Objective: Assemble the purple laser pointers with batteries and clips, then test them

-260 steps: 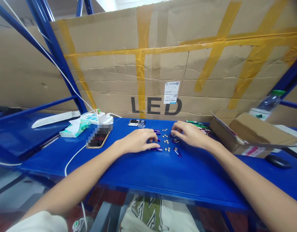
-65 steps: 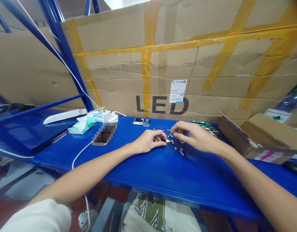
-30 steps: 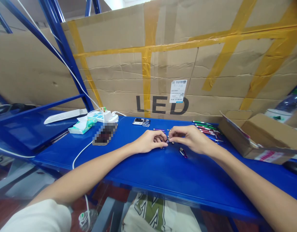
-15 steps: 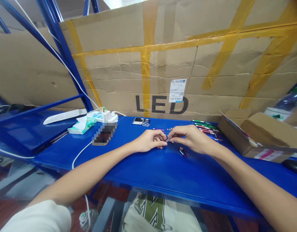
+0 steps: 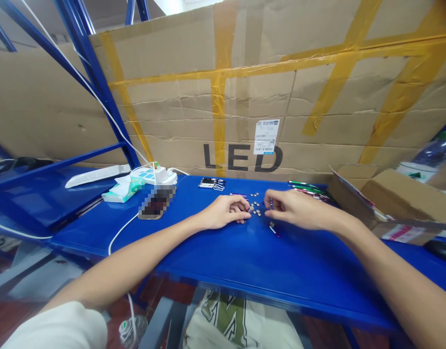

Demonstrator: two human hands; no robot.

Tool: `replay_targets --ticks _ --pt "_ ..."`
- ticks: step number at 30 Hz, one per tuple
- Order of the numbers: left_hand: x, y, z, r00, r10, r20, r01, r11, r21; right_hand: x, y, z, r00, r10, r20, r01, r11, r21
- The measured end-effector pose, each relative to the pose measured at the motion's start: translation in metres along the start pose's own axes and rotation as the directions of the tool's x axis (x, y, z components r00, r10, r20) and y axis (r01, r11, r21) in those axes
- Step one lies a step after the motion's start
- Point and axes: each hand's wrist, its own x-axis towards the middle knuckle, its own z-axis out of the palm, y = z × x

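Fingers of the left hand (image 5: 224, 212) curl loosely on the blue table (image 5: 215, 252), possibly hiding something small. Just right of them, mid-frame, lie tiny silver button batteries (image 5: 256, 209). Further right, the right hand (image 5: 295, 209) pinches shut on something I cannot identify; both hands sit equally near.

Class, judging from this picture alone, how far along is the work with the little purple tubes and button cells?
Looks done: a silver-black bundle lies set aside at the back. In hand: the left hand curls over a small part beside the button cells; the right hand reaches among them. Left: loose cells, a purple tube, coloured tubes.
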Motion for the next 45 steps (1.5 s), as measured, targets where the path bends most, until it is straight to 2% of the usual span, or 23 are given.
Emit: replay_targets --ticks 3,5,7,10,12,15,19,22,25,28,30,32,34,36,39,41,43,45 --pt "0.000 0.002 0.001 1.000 -0.002 0.004 0.002 1.000 0.017 -0.003 0.008 -0.002 0.974 0.023 0.226 -0.020 1.000 -0.015" --pt "-0.001 0.003 0.001 1.000 0.004 0.002 -0.004 0.999 0.043 -0.004 0.010 -0.001 0.960 -0.013 0.278 0.012 1.000 0.004" --pt "-0.001 0.004 0.002 1.000 0.016 -0.003 -0.016 0.997 0.071 -0.003 0.008 -0.001 0.969 -0.051 0.241 0.045 0.998 0.034" --pt "-0.002 0.006 0.003 0.999 0.041 0.002 -0.041 0.992 0.116 -0.001 0.000 0.000 0.995 -0.084 0.060 0.078 0.992 0.098" --pt "-0.004 0.008 0.004 0.998 0.061 0.002 -0.060 0.989 0.137 0.001 -0.006 0.002 0.995 -0.096 -0.041 0.102 0.981 0.164" --pt "-0.005 0.010 0.006 0.997 0.072 -0.017 -0.069 0.991 0.113 0.004 -0.012 0.009 0.989 -0.110 -0.095 0.131 0.960 0.246" --pt "-0.002 0.011 0.006 0.999 0.031 -0.027 -0.031 0.999 -0.022 0.007 -0.013 0.015 0.985 -0.112 -0.132 0.147 0.945 0.292" --pt "-0.001 0.012 0.005 0.999 -0.025 0.031 0.030 0.987 -0.161 0.007 -0.012 0.016 0.977 -0.165 -0.132 0.192 0.953 0.235" --pt "-0.002 0.014 0.000 0.983 -0.127 0.135 0.160 0.949 -0.271 0.006 -0.011 0.016 0.951 -0.282 -0.127 0.295 0.951 0.092" --pt "-0.004 0.016 -0.005 0.948 -0.222 0.230 0.289 0.903 -0.319 0.005 -0.011 0.018 0.930 -0.346 -0.127 0.340 0.938 -0.062" --pt "-0.004 0.015 -0.006 0.946 -0.221 0.236 0.289 0.906 -0.310 0.005 -0.010 0.020 0.926 -0.356 -0.129 0.340 0.931 -0.131" --pt "-0.004 0.014 -0.005 0.973 -0.153 0.171 0.189 0.958 -0.216 0.006 -0.007 0.022 0.922 -0.363 -0.138 0.347 0.929 -0.127" --pt "-0.004 0.013 -0.002 0.998 -0.031 0.062 0.032 0.999 -0.021 0.008 -0.005 0.024 0.922 -0.354 -0.160 0.346 0.935 -0.075" --pt "-0.005 0.013 0.000 0.996 0.081 -0.022 -0.076 0.980 0.186 0.010 -0.004 0.026 0.927 -0.325 -0.185 0.328 0.945 -0.019" --pt "-0.007 0.013 0.001 0.979 0.190 -0.077 -0.148 0.914 0.377 0.011 -0.007 0.027 0.934 -0.270 -0.234 0.293 0.953 0.070" --pt "-0.009 0.012 -0.001 0.952 0.291 -0.091 -0.212 0.846 0.489 0.012 -0.012 0.027 0.950 -0.185 -0.253 0.238 0.951 0.198" --pt "-0.009 0.011 -0.003 0.911 0.407 -0.070 -0.283 0.740 0.610 0.013 -0.019 0.026 0.975 -0.075 -0.210 0.154 0.909 0.388" --pt "-0.010 0.011 -0.004 0.872 0.488 -0.015 -0.337 0.624 0.705 0.013 -0.024 0.025 0.992 0.003 -0.126 0.068 0.826 0.560"
